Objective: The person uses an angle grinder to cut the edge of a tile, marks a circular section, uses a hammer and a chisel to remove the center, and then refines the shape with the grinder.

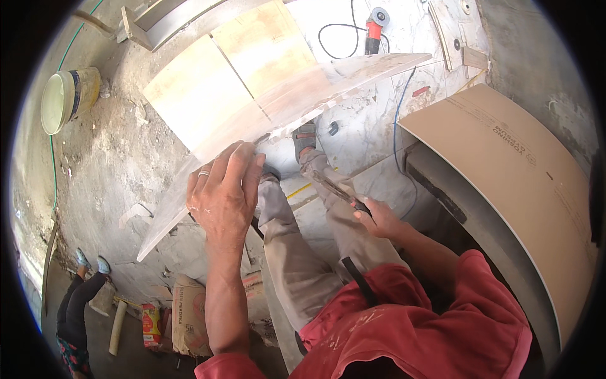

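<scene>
Pale slab (297, 104) tilted on edge before the shins (281, 218); left hand (224, 192) with fingers bent over its rim, pincer-like tool (341, 191) gripped in right hand (379, 218); best trimmed in small bites, firmly steadied.

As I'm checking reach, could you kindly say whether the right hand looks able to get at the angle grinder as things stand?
Probably not: the right hand holds a pliers-like tool, and the angle grinder lies beyond the pale slab that the left hand touches.

There is one tilted slab (297, 104), one grinder (374, 31) and one bucket (58, 102).
</scene>
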Action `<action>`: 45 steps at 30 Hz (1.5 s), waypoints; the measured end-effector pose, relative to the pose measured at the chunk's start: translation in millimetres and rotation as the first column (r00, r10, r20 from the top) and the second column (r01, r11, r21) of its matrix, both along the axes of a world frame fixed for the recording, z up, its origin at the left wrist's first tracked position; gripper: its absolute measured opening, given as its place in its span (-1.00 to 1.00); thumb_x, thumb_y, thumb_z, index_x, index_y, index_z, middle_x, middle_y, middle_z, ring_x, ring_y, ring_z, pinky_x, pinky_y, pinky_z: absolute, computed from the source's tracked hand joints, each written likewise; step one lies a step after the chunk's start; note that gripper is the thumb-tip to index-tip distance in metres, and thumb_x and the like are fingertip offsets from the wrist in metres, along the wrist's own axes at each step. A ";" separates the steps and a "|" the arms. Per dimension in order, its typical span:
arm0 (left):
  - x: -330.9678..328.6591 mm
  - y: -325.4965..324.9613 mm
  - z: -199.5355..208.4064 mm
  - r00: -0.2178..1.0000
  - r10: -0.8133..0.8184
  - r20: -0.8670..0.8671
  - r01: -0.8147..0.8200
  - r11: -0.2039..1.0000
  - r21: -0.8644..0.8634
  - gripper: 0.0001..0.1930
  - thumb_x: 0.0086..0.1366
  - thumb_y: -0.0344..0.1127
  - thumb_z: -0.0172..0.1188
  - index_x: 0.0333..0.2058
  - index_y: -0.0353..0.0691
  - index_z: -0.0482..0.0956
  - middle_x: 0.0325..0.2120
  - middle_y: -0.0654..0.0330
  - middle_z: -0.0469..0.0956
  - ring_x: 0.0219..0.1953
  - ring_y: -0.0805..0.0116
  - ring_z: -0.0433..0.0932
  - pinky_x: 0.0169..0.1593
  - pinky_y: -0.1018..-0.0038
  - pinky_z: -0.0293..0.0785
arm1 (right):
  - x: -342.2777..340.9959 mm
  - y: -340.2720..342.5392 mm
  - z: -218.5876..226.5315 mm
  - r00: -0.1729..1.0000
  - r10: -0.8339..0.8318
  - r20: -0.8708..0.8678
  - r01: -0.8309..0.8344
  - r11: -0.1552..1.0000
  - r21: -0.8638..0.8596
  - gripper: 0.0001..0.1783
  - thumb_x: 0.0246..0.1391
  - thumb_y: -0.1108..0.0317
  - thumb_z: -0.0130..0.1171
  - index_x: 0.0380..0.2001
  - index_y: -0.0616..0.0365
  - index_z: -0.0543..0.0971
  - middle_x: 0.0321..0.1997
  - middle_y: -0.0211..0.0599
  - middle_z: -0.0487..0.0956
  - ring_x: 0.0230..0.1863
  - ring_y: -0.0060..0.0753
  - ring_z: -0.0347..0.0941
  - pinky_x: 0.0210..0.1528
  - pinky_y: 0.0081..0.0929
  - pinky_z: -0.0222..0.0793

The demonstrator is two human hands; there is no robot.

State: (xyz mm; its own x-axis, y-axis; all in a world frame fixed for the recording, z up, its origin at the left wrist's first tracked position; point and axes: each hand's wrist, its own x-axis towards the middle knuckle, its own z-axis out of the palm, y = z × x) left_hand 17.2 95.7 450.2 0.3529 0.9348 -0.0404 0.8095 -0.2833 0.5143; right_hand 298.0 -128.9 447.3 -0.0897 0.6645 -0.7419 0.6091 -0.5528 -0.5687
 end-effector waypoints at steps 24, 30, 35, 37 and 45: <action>-42.2 23.7 -24.8 0.889 0.327 -0.320 -0.301 0.945 0.126 -0.38 0.44 0.17 -0.03 -0.07 -0.43 0.55 -0.23 0.01 0.63 -0.20 0.18 0.60 -0.13 0.30 0.53 | 200.0 -34.3 -489.8 0.743 -0.303 0.596 0.430 0.899 -0.078 -0.59 0.12 0.31 0.12 0.00 0.13 0.28 -0.01 0.11 0.48 0.03 0.19 0.49 0.01 0.09 0.41; -47.1 27.2 -22.4 0.899 0.288 -0.331 -0.242 0.955 0.173 -0.37 0.45 0.17 -0.03 -0.06 -0.45 0.55 -0.24 0.01 0.62 -0.21 0.21 0.59 -0.13 0.30 0.52 | 156.4 -46.6 -498.8 0.683 -0.335 0.649 0.309 0.938 0.159 -0.61 0.13 0.38 0.10 0.03 0.12 0.34 0.10 0.02 0.45 0.13 0.08 0.45 0.05 0.00 0.46; -44.0 36.6 -29.9 0.934 0.234 -0.270 -0.207 0.970 0.127 -0.36 0.46 0.16 -0.03 -0.06 -0.46 0.55 -0.24 0.01 0.61 -0.23 0.23 0.59 -0.14 0.30 0.51 | 142.4 -94.5 -546.1 0.685 -0.430 0.588 0.613 0.776 -0.147 -0.48 0.09 0.33 0.16 0.11 0.18 0.33 0.01 0.15 0.51 0.06 0.24 0.48 0.06 0.02 0.45; -48.0 33.4 -17.6 0.941 0.229 -0.251 -0.207 0.972 0.113 -0.36 0.46 0.16 -0.03 -0.06 -0.47 0.55 -0.25 0.01 0.61 -0.23 0.24 0.58 -0.14 0.30 0.51 | 126.6 -79.6 -553.4 0.707 -0.467 0.532 0.606 0.787 -0.115 -0.45 0.05 0.30 0.19 0.11 0.20 0.34 -0.03 0.18 0.53 0.01 0.31 0.50 0.05 0.06 0.43; -0.6 28.1 3.5 0.984 0.087 -0.157 -0.129 0.951 -0.281 -0.47 0.43 0.08 0.09 -0.06 -0.40 0.59 -0.20 0.03 0.68 -0.21 0.32 0.61 -0.12 0.39 0.50 | 33.7 25.7 -334.0 0.565 -0.778 -0.274 0.650 0.624 -0.434 -0.55 0.12 0.37 0.26 0.04 0.31 0.42 -0.13 -0.21 0.62 -0.06 -0.35 0.57 -0.21 -0.42 0.54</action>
State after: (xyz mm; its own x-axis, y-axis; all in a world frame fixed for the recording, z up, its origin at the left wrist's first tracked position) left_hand 16.6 123.9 453.7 0.2214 0.9077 -0.3564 0.8972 -0.0463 0.4393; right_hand 331.8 -103.2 113.3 0.0038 0.4345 -0.9006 -0.3044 -0.8574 -0.4150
